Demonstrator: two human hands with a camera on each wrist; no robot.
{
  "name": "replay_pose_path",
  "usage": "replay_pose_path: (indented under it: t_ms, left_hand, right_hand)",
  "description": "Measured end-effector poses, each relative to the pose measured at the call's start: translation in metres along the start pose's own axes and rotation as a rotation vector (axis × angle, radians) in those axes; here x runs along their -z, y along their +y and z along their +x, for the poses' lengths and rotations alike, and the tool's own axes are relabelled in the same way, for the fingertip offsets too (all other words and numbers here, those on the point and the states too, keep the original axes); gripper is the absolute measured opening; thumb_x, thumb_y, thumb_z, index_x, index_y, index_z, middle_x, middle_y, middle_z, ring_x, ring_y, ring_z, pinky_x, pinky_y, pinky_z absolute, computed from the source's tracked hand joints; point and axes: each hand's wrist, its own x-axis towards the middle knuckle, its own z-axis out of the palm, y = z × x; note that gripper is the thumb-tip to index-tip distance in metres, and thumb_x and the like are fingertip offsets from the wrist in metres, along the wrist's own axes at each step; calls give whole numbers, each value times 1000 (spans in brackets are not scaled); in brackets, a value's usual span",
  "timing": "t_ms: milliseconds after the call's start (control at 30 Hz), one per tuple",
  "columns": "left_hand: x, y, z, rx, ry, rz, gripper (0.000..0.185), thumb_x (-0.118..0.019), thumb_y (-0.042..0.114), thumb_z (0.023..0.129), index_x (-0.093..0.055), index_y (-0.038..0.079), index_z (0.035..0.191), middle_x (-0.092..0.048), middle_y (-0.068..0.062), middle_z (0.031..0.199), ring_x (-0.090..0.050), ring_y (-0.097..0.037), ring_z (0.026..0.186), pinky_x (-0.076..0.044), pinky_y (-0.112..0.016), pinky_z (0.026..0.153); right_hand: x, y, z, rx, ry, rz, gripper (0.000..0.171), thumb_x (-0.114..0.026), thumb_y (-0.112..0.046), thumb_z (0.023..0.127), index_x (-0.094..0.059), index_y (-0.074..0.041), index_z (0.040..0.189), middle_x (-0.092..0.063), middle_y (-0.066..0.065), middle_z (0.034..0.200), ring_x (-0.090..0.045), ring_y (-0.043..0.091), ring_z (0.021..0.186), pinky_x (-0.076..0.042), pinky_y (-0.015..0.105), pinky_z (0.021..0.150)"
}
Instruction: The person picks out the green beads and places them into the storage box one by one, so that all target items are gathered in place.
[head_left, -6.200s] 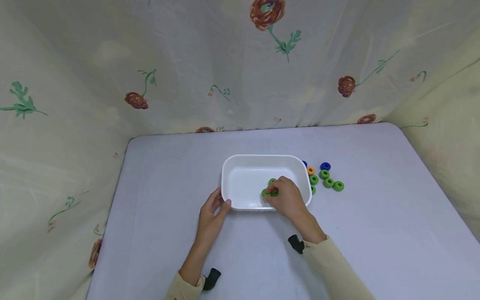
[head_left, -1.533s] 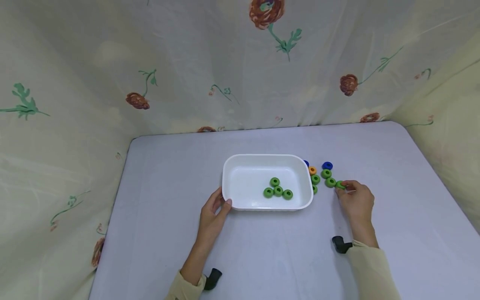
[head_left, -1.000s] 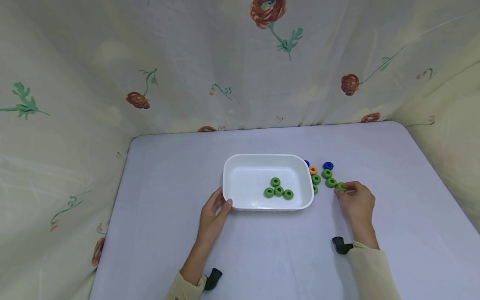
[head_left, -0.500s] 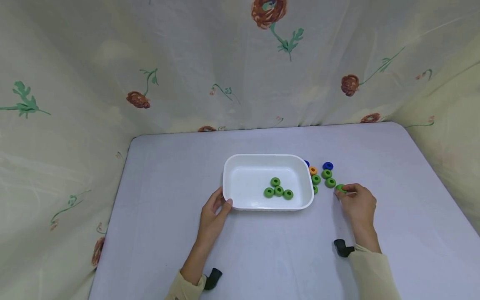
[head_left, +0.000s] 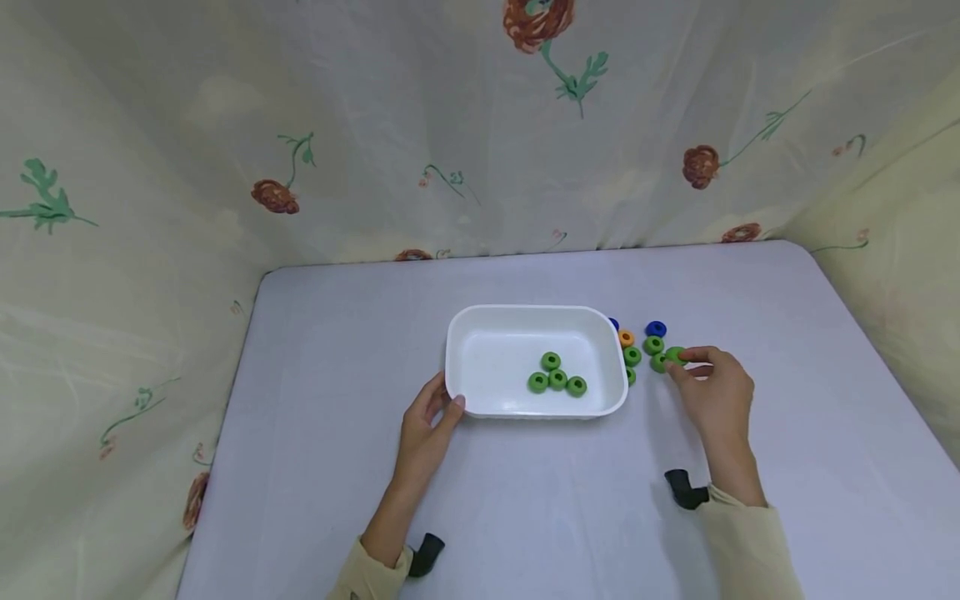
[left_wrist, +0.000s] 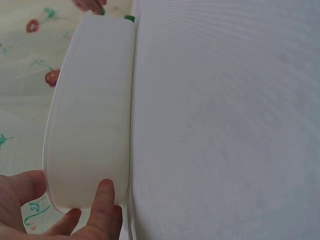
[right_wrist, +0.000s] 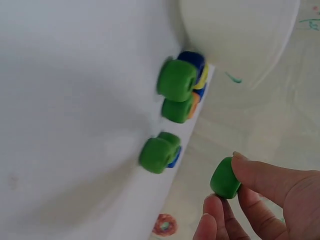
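My left hand [head_left: 423, 437] holds the near left corner of a white rectangular tray [head_left: 487, 358], thumb on the rim and fingers against the outer wall. Several green ring-shaped beads [head_left: 557, 379] lie together in the tray's right part. Off to the right, my right hand [head_left: 718, 400] pinches one green bead [right_wrist: 225, 177] between thumb and fingertips. In the right wrist view that bead is raised clear of the tabletop. Just beyond it are loose green beads [head_left: 654, 345] and a blue bead [head_left: 656, 328].
Against the tray's right wall stand more green beads [head_left: 632, 357], an orange bead [head_left: 626, 338] and blue ones, partly hidden by the rim; the right wrist view also shows a yellow bead [right_wrist: 202, 75]. A pale cloth covers the table [head_left: 337, 350]; a flowered curtain [head_left: 360, 167] hangs behind.
Six seconds ago my right hand was at the beads inside the tray. It then moved right to the outermost green bead and has now lifted it. My left hand stays on the tray.
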Motion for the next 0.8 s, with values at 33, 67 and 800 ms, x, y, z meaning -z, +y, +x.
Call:
replay_pose_path:
  t_ms: [33,67,800]
  left_hand:
    - [0,0,0,-6,-4,-3,57,-64,20,99,-42,12,152,-50,-12,151,-49,-27,141,-54,-25,105]
    - [0,0,0,-8,-7,-6,58,-64,20,99,-42,11,152,-50,-12,151,-49,-27,141,-54,-26,105]
    - [1,-1,0,-7,-15,-10,57,-63,20,99,-42,12,152,-49,-11,152,-49,-27,141,-54,-27,106]
  right_hand:
    - [1,-4,-1,3,1,3,32,-71,-20,93,-68,0,118,-65,23,123,-63,38,108,-47,28,69]
    - [2,-8,-3,5,1,8,32,-71,-20,93,-68,0,118,-64,22,123,-63,38,109,-49,29,69]
    - [-13,-60,-36,256,-73,59,21,-76,-13,89,-70,-1,106,-68,18,108,-66,35,98,-56,40,81]
